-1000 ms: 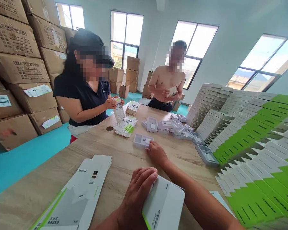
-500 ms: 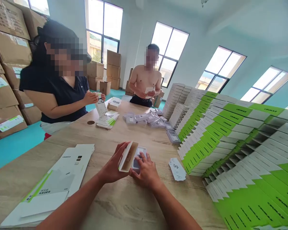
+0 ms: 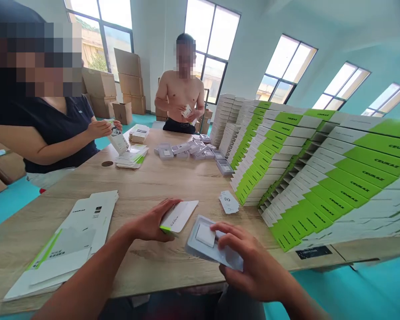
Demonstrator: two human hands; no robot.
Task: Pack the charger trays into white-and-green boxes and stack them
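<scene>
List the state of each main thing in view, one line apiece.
Box: gripped by left hand; whether its ends are open, can't tell.
Tray: gripped by right hand.
White piece: inside the tray.
Flat cartons: unfolded into boxes not yet, overlapping in a pile.
Cards: in a small, uneven pile.
Loose trays: heaped untidily.
Stacked boxes: piled high in rows.
Brown boxes: stacked near a window.

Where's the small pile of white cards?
In the head view, right of centre: the white cards lie on the wooden table, just left of the stacked green-and-white boxes and beyond the plastic tray in the right hand.
</scene>
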